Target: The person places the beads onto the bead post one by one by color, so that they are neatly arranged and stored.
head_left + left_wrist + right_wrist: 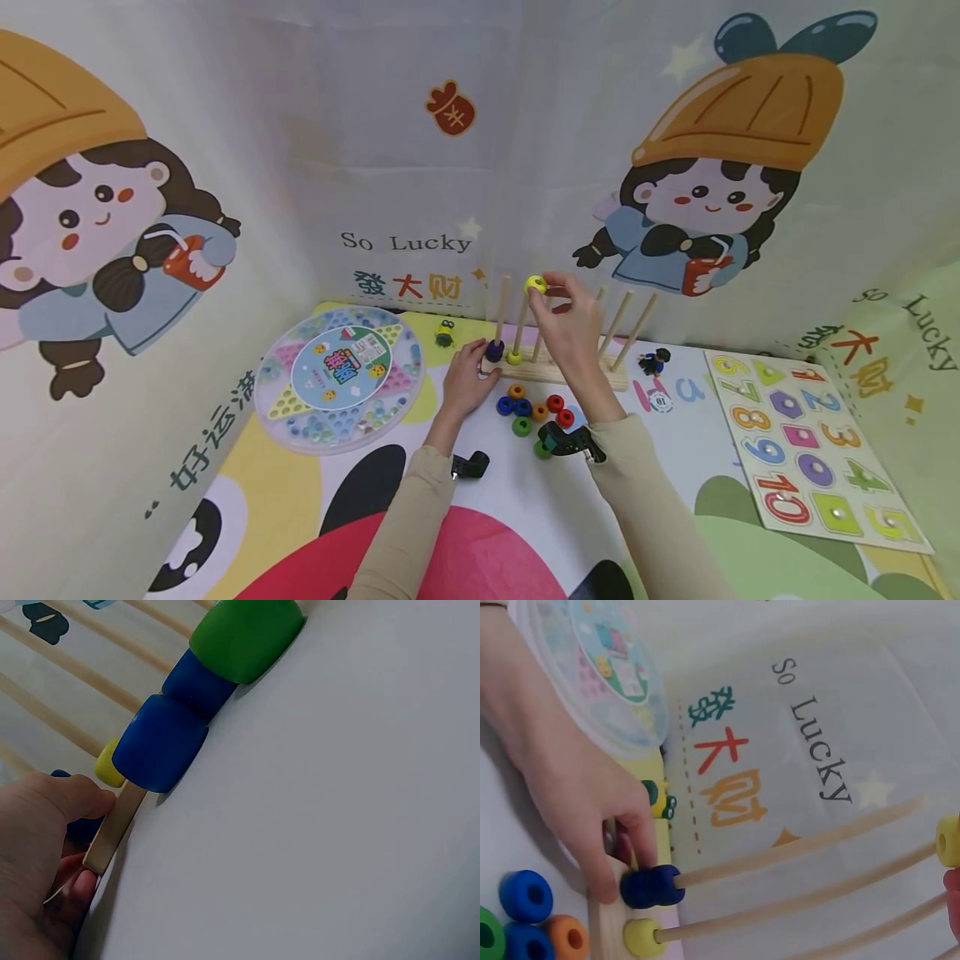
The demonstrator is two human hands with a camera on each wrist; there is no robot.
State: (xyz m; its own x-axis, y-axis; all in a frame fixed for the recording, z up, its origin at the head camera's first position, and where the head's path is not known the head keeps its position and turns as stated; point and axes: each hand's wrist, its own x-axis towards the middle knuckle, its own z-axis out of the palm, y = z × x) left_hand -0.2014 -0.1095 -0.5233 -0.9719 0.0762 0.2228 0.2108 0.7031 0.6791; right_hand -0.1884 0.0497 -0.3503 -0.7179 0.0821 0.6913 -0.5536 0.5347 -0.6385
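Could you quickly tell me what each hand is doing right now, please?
Left hand: grips the end of the wooden base.
Right hand: pinches a yellow ring at a peg's top.

Loose rings (pixel 534 408) lie before my peg rack (pixel 558 372); the marble board (pixel 339 377) sits left, the number puzzle (pixel 813 446) at the mat's right edge.

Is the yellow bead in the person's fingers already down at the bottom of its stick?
No, the right hand holds the yellow bead at the stick's top.
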